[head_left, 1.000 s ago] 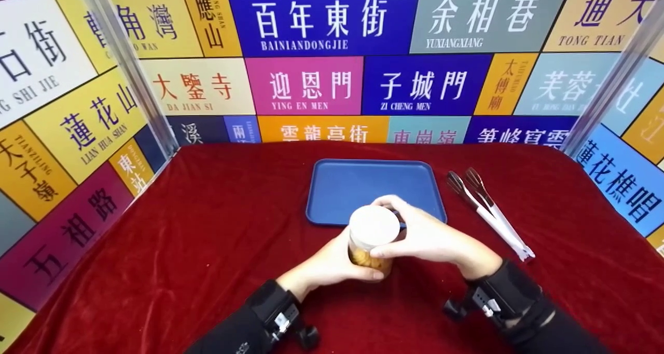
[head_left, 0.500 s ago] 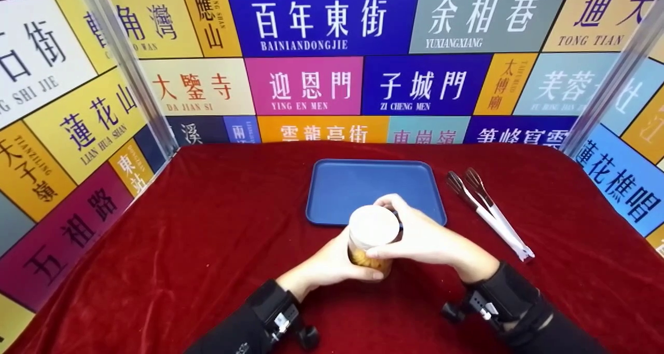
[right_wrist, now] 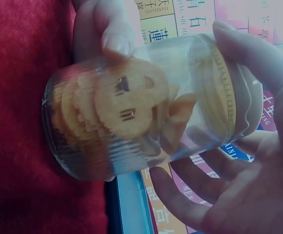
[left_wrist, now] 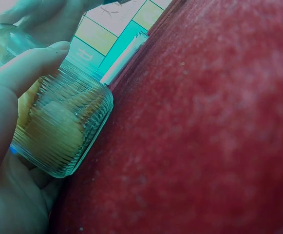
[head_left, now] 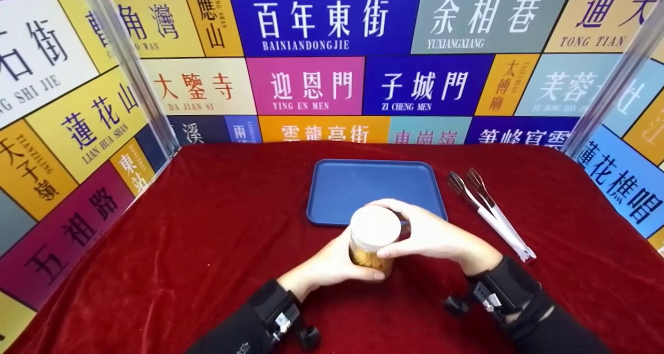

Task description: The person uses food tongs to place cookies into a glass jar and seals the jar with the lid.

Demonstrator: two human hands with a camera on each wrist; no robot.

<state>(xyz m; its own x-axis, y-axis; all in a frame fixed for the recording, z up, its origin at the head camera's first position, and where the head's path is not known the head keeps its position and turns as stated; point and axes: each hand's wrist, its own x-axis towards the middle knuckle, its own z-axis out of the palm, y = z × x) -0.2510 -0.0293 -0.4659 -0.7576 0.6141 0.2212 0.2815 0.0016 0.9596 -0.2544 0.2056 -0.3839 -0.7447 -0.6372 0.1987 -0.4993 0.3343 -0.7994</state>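
Note:
A clear ribbed jar (right_wrist: pixel 131 109) with a white lid (head_left: pixel 376 226) stands upright before me, holding several round scalloped biscuits (right_wrist: pixel 126 97). My left hand (head_left: pixel 332 260) grips the jar's lower body, its thumb across the ribbed side, as the left wrist view also shows. Around the lid curls my right hand (head_left: pixel 436 234), with the thumb on the near side at the lid's edge and the fingers reaching round the far side. In the right wrist view the right thumb (right_wrist: pixel 248 48) lies against the lid, and the lower fingers spread beneath it.
Behind the jar lies a blue rectangular tray (head_left: pixel 363 182). To its right are tongs (head_left: pixel 490 214) with white handles and brown heads. Dark red cloth (head_left: pixel 233 214) covers the table, and colourful sign panels (head_left: pixel 321 16) surround its back and sides.
My right hand has shifted slightly round the lid, its thumb moving a little right and its fingers further left along the far edge. The left hand and jar stay in place.

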